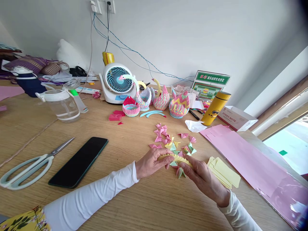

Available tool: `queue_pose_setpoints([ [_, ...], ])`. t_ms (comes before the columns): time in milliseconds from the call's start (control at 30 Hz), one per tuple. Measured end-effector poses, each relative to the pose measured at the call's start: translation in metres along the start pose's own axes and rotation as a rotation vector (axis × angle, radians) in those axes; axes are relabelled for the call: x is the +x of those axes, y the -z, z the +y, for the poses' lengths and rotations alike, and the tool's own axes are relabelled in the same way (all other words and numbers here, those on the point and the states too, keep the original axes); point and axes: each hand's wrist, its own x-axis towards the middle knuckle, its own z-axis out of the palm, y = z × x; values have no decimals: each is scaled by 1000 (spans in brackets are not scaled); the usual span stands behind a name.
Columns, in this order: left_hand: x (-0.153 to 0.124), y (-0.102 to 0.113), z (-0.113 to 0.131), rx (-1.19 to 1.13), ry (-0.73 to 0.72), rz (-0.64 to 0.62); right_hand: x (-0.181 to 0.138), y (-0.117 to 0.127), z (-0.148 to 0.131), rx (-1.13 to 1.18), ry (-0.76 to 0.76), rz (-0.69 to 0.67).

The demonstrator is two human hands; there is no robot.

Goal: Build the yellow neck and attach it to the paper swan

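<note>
A curved strip of interlocked yellow folded paper pieces (177, 158) spans the gap between my two hands. My left hand (154, 161) pinches its left end, and my right hand (203, 175) grips the right end with thumb and fingers. Just beyond and below the strip lie loose folded paper triangles (161, 131) in pink, yellow and green, scattered on the wooden table (149, 202). Beside my right hand is a stack of pale yellow paper slips (225, 171).
Paper swans (179, 104), a small fan (119, 80) and a yellow flask (216, 108) stand at the back. To the left lie scissors (31, 170), a phone (79, 162) and a clear jug (62, 106). Pink sheets (250, 160) lie on the right, near a sticky-note box (237, 118).
</note>
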Motion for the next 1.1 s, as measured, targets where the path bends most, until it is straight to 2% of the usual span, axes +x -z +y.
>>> queue_pose_setpoints([
  [167, 0, -1, 2, -20, -2, 4, 3, 1, -5, 17, -75, -74],
  [367, 0, -2, 2, -70, 50, 4, 3, 1, -8, 49, -126, -83],
  [500, 2, 0, 0, -179, 139, 74, 3, 8, -4, 198, -200, -108],
  [633, 3, 7, 0, -317, 158, 151, 2, 18, 1, 392, -248, -62],
  [767, 1, 10, 0, -352, 230, 2, 2, 21, 4, 417, -303, -54],
  [900, 0, 8, -1, -424, 276, -137, 3, 18, 4, 415, -297, -90],
  [967, 0, 9, 0, -466, 279, -109, 3, 19, 3, 403, -306, -60],
  [1100, 2, 15, -1, -638, 318, 69, 4, 23, 10, 307, -313, 94],
])
